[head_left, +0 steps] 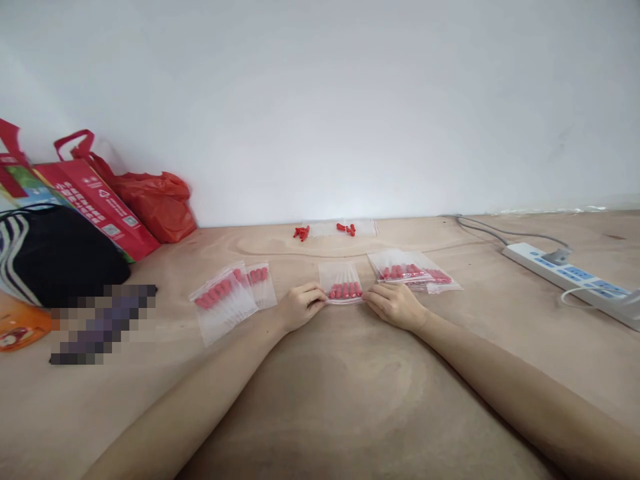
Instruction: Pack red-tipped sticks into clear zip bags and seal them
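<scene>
A clear plastic bag (344, 275) holding several red-ended sticks lies flat in the middle of the wooden table. My left hand (303, 305) pinches the near left corner of this bag, its fingers closed. At the near right corner, my right hand (395, 305) has its fingers pressed together on the bag's edge. Left of my left hand lie filled bags (225, 300), overlapping, with red ends inside. Just beyond my right hand is a pile of similar filled bags (413, 270).
Loose red pieces (301, 233) and a clear bag (325, 229) lie near the wall. A white power strip (570, 277) with cables is at the right. Red bags (157, 203), a black bag (65, 257) and an orange packet (23, 323) stand at the left.
</scene>
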Available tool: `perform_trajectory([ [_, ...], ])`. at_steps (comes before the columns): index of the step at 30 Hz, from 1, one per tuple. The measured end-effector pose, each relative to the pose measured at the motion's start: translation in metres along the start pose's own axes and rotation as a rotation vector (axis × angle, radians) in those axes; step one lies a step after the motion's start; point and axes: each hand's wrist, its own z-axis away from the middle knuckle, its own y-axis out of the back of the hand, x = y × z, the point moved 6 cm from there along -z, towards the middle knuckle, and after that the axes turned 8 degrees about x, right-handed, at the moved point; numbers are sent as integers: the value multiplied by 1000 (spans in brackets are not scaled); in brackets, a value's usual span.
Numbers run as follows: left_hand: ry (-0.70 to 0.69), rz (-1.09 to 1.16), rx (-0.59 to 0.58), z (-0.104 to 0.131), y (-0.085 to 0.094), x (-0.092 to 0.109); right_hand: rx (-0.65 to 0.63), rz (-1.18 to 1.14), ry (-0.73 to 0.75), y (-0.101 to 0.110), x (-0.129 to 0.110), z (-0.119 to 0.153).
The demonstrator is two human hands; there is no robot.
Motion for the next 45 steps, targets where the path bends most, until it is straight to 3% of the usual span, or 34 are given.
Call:
perform_trajectory([
  [10, -65, -46, 53, 0, 2, 0, 10, 67, -25, 1, -4, -5],
  [15, -49, -89, 70, -2, 4, 3, 0, 33, -188, 2, -2, -6],
  [19, -73, -95, 38, -6, -7, 16, -22, -10, -285, 0, -4, -9],
  [24, -139, -158, 58, -11, -20, 31, -39, -39, -283, -4, -12, -15],
  [36, -340, -357, 108, -13, -16, 48, -9, -53, -294, -2, -20, -21],
  [45, -406, -462, 102, -10, -16, 40, 40, -14, -288, 4, -16, -22],
])
